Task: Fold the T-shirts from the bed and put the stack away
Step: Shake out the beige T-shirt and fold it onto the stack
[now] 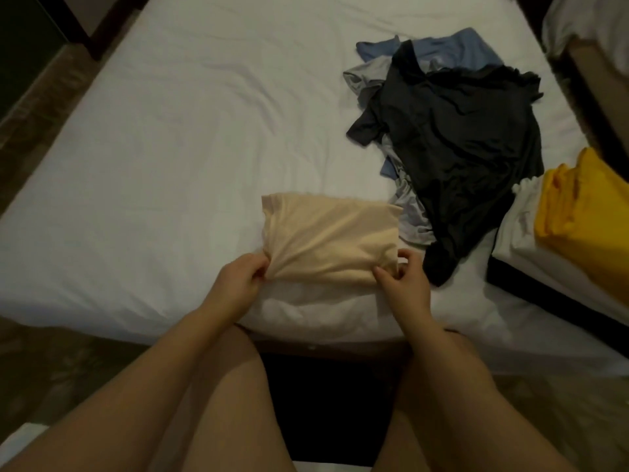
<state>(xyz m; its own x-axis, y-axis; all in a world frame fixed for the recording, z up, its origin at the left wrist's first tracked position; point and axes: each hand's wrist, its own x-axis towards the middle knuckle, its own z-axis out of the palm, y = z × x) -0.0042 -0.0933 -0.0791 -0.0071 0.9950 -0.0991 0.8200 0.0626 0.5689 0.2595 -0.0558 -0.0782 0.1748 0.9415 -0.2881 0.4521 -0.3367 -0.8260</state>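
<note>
**Cream T-shirt mid-fold at the bed's near edge**

The cream T-shirt (326, 233) is laid as a rough rectangle on the bed (170, 148), close to its front edge. Its near edge is held at both ends: the left corner is bunched in the left hand (238, 281), and the right corner is pinched by the right hand (405, 281). Folding is judged to be the step in hand. The next move is thought to call for a last fold or smoothing before the shirt is stacked.

Just beside the shirt, to the right, a loose pile is topped by a dark T-shirt (459, 148), with a grey T-shirt (367, 76) and a blue T-shirt (452, 49) beneath. All three are judged unfolded. Further right, a folded yellow garment (585, 212) is seen.
</note>
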